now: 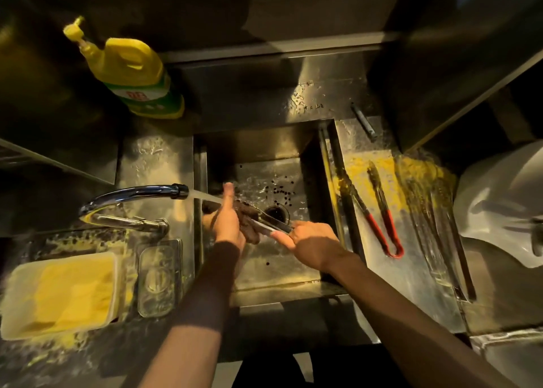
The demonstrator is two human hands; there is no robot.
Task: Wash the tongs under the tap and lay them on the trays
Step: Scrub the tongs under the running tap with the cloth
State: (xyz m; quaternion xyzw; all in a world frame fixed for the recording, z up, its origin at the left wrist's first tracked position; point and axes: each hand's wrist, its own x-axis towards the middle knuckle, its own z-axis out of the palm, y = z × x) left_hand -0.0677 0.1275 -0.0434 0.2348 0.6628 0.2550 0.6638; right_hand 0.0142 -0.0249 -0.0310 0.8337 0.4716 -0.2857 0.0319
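Note:
Over the steel sink (330,158) I hold a pair of metal tongs (271,223) in the water stream from the chrome tap (138,195). My right hand (311,245) grips the tongs' handle end. My left hand (227,221) grips a dark scrubbing pad wrapped around the tongs' front part, thumb raised into the water. A second pair of tongs (385,214) with red handles lies on the steel tray (411,270) right of the sink.
A yellow detergent bottle (132,73) stands at the back left. A yellow-filled plastic tub (61,293) and a clear glass dish (158,279) sit left of the sink. Dark specks dot the basin near the drain (277,211). A white appliance (505,205) is at far right.

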